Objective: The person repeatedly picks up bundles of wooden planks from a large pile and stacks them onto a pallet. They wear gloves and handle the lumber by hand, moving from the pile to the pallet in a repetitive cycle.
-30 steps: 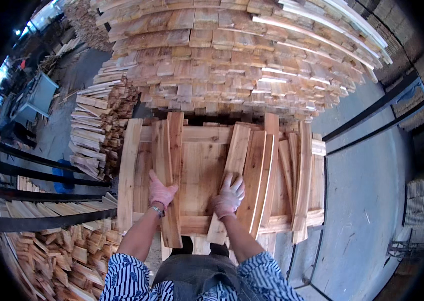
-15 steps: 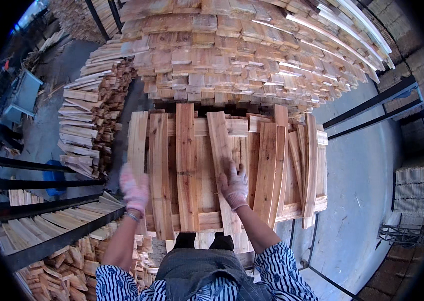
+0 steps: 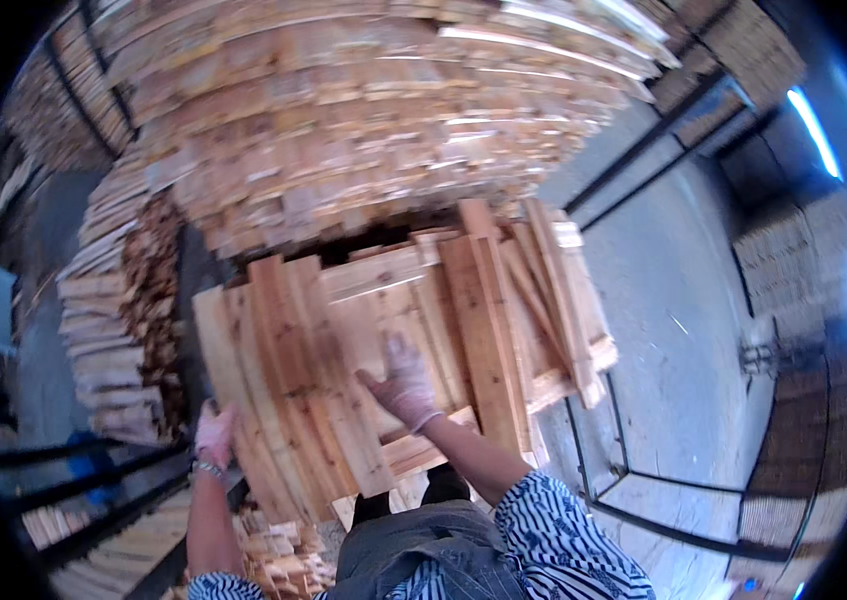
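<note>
Several wooden boards [image 3: 288,375] lie side by side at the left of a low wooden stack, close together and slanting. At their left edge is my left hand [image 3: 213,435], in a pale pink glove, its fingers apart and seemingly pressed to the outermost board. My right hand [image 3: 406,388], gloved too, spreads its fingers just right of the group, over paler wood, with the thumb toward the rightmost board [image 3: 355,400]. Neither hand is wrapped round a board. Farther right lie a reddish upright board [image 3: 483,330] and some slanting narrower boards [image 3: 555,290]. Motion blurs part of the picture.
A tall pile of boards [image 3: 343,120] rises behind the stack. More stacked wood [image 3: 108,310] stands at left beside dark metal rails [image 3: 93,455]. Grey floor [image 3: 673,330] stretches to the right, with a black metal frame [image 3: 623,480] near the stack.
The view has swung round. The left boards, spaced apart before, now lie close together. My right hand has come off the board it touched, and my left hand sits lower along the left edge.
</note>
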`<state>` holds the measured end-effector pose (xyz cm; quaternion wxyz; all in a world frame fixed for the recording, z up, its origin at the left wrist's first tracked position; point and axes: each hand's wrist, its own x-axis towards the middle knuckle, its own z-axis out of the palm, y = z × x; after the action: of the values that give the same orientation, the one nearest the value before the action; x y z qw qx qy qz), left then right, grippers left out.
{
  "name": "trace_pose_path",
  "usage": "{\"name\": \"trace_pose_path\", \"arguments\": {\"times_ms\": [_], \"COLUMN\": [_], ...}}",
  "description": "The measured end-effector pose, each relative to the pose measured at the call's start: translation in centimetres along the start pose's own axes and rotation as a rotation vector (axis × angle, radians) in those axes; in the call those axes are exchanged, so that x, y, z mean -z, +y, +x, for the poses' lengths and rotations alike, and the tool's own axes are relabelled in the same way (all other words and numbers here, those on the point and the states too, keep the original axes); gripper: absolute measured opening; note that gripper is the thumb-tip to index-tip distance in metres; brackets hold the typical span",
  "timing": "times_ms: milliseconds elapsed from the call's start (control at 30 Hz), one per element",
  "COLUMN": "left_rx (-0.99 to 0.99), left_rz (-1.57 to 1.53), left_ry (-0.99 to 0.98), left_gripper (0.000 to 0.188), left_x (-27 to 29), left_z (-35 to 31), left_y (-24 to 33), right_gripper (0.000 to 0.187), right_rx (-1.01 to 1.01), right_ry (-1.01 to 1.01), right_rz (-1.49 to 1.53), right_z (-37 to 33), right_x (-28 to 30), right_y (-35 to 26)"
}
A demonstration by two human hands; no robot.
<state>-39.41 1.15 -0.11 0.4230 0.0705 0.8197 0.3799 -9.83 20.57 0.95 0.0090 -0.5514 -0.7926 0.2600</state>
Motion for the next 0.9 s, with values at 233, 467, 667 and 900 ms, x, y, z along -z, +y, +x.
{"name": "trace_pose_path", "arguments": {"times_ms": [233,467,667,900], "left_rx": [-0.113,-0.047,-0.082,-0.103], "left_rz": [0.077,0.208,0.208,0.099], "left_ry": [0.105,0.195,0.167,0.216], "left_gripper": [0.079,0.076,0.067,0.062], "left_x": [-1.8,-1.4,-2.1,-1.9], "left_z": [5.6,4.0,4.8,5.9], "left_y": [-2.8,-0.8,-1.0,-2.3], "right_gripper": [0.096,0.093,0.092,0.086], "right_rx": [-0.367,-0.2,-0.091,-0.037], "right_ry": [0.2,0.239,-0.035,0.025], "right_rz": [-0.502,-0.134,0.023,0.15], "right_z": [-0.2,-1.0,-0.6,-0.7], "right_x": [5.4,5.5,-0.6,-0.2], "right_y": [12.4,11.3,-0.4,0.4]}}
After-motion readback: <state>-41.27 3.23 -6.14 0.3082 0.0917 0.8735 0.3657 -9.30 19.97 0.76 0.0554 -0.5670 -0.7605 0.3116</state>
